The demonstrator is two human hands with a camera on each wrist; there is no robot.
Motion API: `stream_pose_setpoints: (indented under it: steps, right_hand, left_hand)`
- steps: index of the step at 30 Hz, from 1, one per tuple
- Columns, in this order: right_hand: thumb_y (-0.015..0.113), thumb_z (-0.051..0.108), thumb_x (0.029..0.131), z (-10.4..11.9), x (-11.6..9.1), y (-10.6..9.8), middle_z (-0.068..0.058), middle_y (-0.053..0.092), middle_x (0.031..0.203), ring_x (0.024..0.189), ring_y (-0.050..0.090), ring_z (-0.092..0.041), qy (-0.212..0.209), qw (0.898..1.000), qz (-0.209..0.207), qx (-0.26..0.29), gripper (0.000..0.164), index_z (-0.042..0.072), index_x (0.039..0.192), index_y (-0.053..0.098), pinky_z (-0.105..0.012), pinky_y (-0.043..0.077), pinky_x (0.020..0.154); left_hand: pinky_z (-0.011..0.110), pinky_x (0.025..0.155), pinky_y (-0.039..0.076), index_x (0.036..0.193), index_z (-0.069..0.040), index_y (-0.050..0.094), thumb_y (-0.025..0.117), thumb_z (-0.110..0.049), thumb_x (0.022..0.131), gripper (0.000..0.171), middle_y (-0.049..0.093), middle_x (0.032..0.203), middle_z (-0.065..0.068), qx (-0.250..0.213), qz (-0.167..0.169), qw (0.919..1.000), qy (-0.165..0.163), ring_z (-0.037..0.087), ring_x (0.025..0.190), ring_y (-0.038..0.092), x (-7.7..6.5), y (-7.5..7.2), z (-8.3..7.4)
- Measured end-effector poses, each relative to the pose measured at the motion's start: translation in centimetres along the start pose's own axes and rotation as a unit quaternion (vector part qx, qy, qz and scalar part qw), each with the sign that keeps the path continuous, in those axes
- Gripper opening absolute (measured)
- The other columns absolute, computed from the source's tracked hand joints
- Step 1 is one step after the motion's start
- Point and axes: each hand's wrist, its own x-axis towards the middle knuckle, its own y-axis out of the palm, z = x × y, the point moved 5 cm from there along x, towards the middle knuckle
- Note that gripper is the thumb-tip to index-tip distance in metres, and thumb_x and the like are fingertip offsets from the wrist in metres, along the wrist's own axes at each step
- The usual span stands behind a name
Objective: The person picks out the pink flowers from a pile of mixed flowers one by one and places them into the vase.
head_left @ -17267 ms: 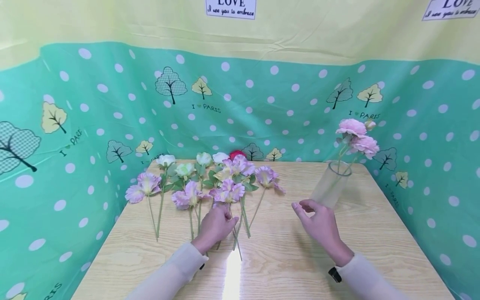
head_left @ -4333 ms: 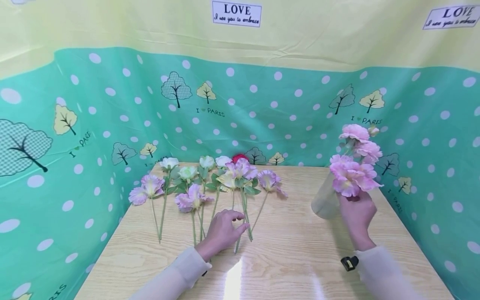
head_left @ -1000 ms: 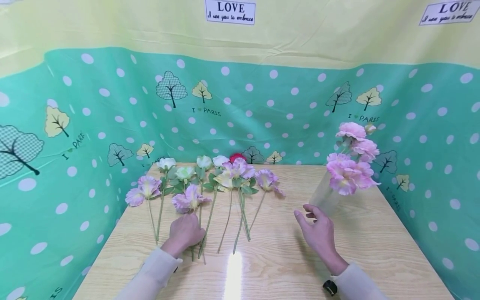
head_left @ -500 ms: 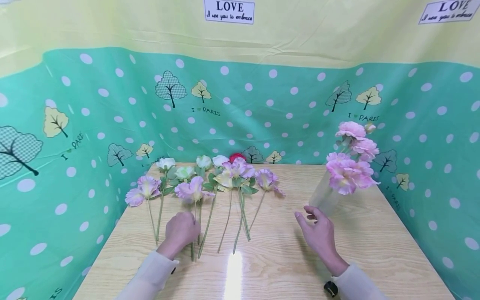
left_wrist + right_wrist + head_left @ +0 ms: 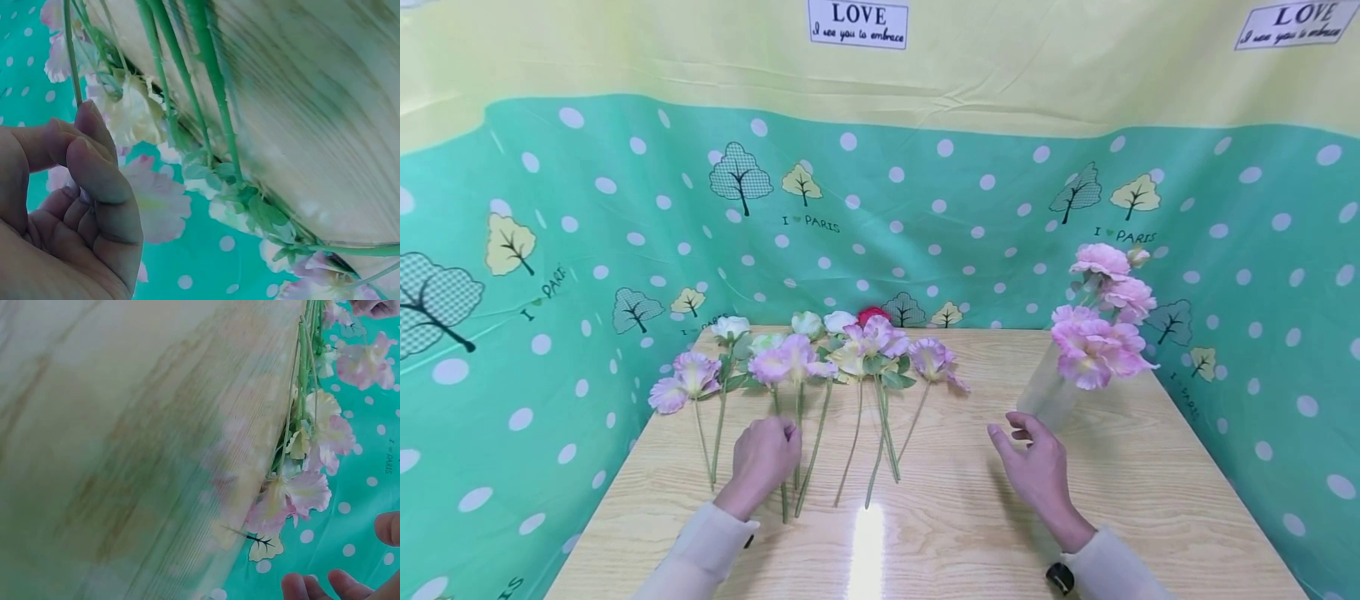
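Note:
In the head view my left hand [image 5: 765, 457] is raised over the table's left half, pinching the thin stem of a light purple artificial flower [image 5: 792, 359]. The left wrist view shows thumb and fingers closed on that stem [image 5: 70, 56], with a pink-purple bloom [image 5: 159, 200] behind them. My right hand [image 5: 1037, 467] holds nothing; its fingers are loosely bent beside the base of a translucent vase [image 5: 1047, 390]. Light pink flowers [image 5: 1126, 298] and a larger ruffled pink flower [image 5: 1093, 348] stand in the vase. Only fingertips [image 5: 347, 584] of the right hand show low in the right wrist view.
Several flowers lie on the wooden table [image 5: 955, 533], stems toward me: purple ones [image 5: 688, 379], white ones [image 5: 731, 327] and a red one [image 5: 874, 316] at the back edge. A green dotted cloth [image 5: 940, 225] hangs around the table's back and sides.
The larger ruffled pink flower, earlier in the right hand, now stands in the vase. My left hand has moved left, taken a purple flower and lifted it. The right hand has returned beside the vase.

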Motion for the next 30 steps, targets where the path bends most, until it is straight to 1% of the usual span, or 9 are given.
stream_pose_setpoints:
  steps: [4,7,11,14,21,25,30]
  right_hand:
    - [0.077,0.030,0.094,0.0,0.0,0.0,-0.017,0.071,0.120,0.103,0.067,-0.034,-0.005,1.000,-0.002,-0.002,0.040,0.002,0.122,0.069,-0.046,0.052,0.084]
    - [0.077,0.031,0.094,0.0,0.0,0.0,-0.017,0.071,0.120,0.103,0.067,-0.034,-0.003,1.000,0.000,-0.003,0.041,0.002,0.122,0.069,-0.046,0.052,0.084]
    - [0.077,0.032,0.094,0.0,-0.1,0.0,-0.017,0.071,0.121,0.104,0.067,-0.034,0.002,1.000,0.003,0.000,0.042,0.003,0.122,0.069,-0.046,0.052,0.085]
    - [0.076,0.033,0.094,0.0,-0.1,0.1,-0.017,0.071,0.121,0.105,0.067,-0.033,0.006,1.000,0.007,0.003,0.042,0.003,0.123,0.069,-0.046,0.052,0.085]
    - [0.075,0.036,0.095,0.0,-0.2,0.3,-0.016,0.070,0.122,0.105,0.066,-0.032,0.008,1.000,0.013,0.000,0.044,0.003,0.124,0.069,-0.046,0.052,0.086]
    - [0.075,0.036,0.095,-0.1,-0.2,0.3,-0.016,0.071,0.122,0.105,0.066,-0.032,0.008,1.000,0.012,0.000,0.044,0.004,0.124,0.069,-0.047,0.051,0.086]
    - [0.076,0.035,0.095,-0.1,-0.2,0.4,-0.016,0.071,0.122,0.105,0.067,-0.032,0.005,1.000,0.010,-0.005,0.043,0.004,0.123,0.069,-0.046,0.052,0.085]
  left_hand:
    - [0.028,0.044,0.030,0.053,-0.017,0.040,0.063,-0.013,0.096,0.049,0.032,0.044,-0.006,-0.006,-0.018,0.9998,0.006,0.012,0.042,0.034,0.2,-0.3,-0.4]
    - [0.029,0.045,0.033,0.056,-0.017,0.048,0.067,-0.018,0.097,0.046,0.039,0.046,-0.007,-0.017,-0.023,0.9995,0.010,0.012,0.043,0.039,0.3,-0.4,-0.8]
    - [0.029,0.045,0.037,0.066,-0.014,0.065,0.071,-0.019,0.097,0.031,0.050,0.052,-0.007,-0.042,-0.027,0.9986,0.018,0.011,0.044,0.044,0.4,-0.4,-1.4]
    - [0.027,0.044,0.039,0.076,-0.011,0.073,0.072,-0.016,0.096,0.021,0.055,0.056,-0.007,-0.060,-0.038,0.9969,0.034,0.009,0.045,0.046,0.5,-0.2,-1.8]
    - [0.025,0.048,0.045,0.080,-0.007,0.076,0.073,-0.012,0.095,0.015,0.066,0.064,-0.003,-0.071,-0.066,0.9924,0.076,0.005,0.050,0.052,0.6,-0.1,-2.8]
    - [0.024,0.049,0.048,0.084,-0.005,0.077,0.075,-0.012,0.094,0.012,0.069,0.068,0.000,-0.081,-0.074,0.9899,0.090,0.004,0.052,0.055,0.6,0.0,-3.4]
    - [0.023,0.050,0.048,0.084,-0.006,0.077,0.076,-0.012,0.093,0.010,0.069,0.068,-0.001,-0.088,-0.078,0.9878,0.102,0.004,0.051,0.054,0.6,0.1,-4.2]
